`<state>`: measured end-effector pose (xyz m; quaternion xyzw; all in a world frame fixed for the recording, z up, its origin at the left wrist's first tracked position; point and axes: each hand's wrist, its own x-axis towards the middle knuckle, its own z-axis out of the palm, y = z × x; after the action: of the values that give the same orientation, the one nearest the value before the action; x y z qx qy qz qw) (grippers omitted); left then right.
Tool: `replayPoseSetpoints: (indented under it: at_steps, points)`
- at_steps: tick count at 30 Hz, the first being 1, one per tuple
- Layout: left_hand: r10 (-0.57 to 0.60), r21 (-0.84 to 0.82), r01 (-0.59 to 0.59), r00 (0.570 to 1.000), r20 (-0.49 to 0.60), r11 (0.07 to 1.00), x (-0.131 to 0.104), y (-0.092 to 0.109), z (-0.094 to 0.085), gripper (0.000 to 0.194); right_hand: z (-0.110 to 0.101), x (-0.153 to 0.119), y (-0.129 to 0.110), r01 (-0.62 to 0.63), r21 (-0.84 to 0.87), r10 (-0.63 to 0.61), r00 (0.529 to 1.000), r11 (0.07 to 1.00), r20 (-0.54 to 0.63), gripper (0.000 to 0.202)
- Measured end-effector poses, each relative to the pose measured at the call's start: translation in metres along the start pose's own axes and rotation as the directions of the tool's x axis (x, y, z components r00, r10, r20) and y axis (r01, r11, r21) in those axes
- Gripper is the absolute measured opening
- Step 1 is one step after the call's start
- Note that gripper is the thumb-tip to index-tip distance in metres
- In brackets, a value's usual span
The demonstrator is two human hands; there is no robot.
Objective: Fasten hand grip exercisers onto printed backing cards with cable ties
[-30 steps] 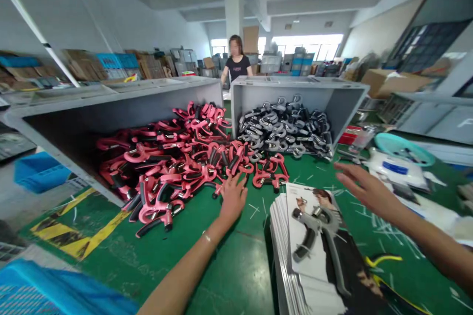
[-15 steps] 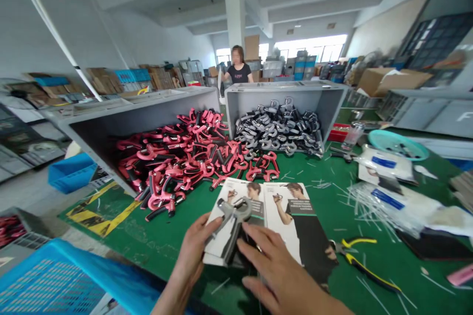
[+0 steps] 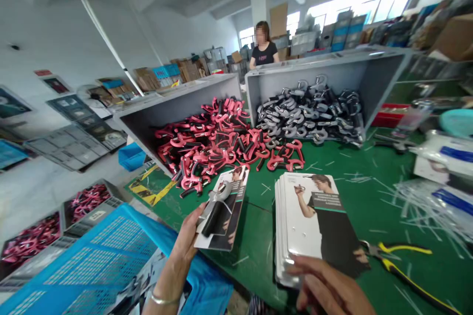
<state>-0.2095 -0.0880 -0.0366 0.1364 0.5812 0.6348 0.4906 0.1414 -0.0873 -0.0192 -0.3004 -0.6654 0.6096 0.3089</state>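
Observation:
My left hand (image 3: 187, 236) is closed on the left edge of a printed backing card (image 3: 235, 226), lifted and tilted over the table's front edge. Against that card lies a grey hand grip (image 3: 222, 192) with black handles. My right hand (image 3: 327, 285) is at the near end of a stack of similar printed cards (image 3: 306, 236). Its index finger reaches across the top card's lower edge, the other fingers loosely bent with nothing visible in them. Pink hand grips (image 3: 221, 142) spill from a tipped grey bin towards both cards.
Grey hand grips (image 3: 299, 113) fill a second bin behind the stack. Yellow-handled pliers (image 3: 391, 261) and loose white zip ties (image 3: 421, 206) lie at right. A blue basket (image 3: 92, 256) stands at the front left. A person (image 3: 265, 51) is beyond the bins.
The view has swung left. My left hand has carried the card and grey hand grip leftward, away from the stack. My right hand has left the hand grip and moved onto the stack.

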Motion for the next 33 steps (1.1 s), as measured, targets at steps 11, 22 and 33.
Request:
replayPoseSetpoints:
  at_steps: [11,22,33]
  points:
    - [0.185,0.178,-0.179,0.983,-0.017,0.968,-0.033,0.018,0.023,0.059,0.009,0.019,-0.029,-0.258,0.392,0.302,0.952,0.883,-0.054,0.066]
    - [0.441,0.844,-0.357,0.882,0.163,0.401,0.002,0.004,0.013,0.052,-0.143,-0.033,-0.002,-0.5,-0.6,0.078,0.804,0.625,-0.589,0.052]
    - [0.291,0.566,-0.734,0.673,0.68,0.375,-0.015,-0.067,0.194,0.078,-0.272,-0.004,0.065,-0.711,-0.623,0.006,0.66,0.326,-0.751,0.024]
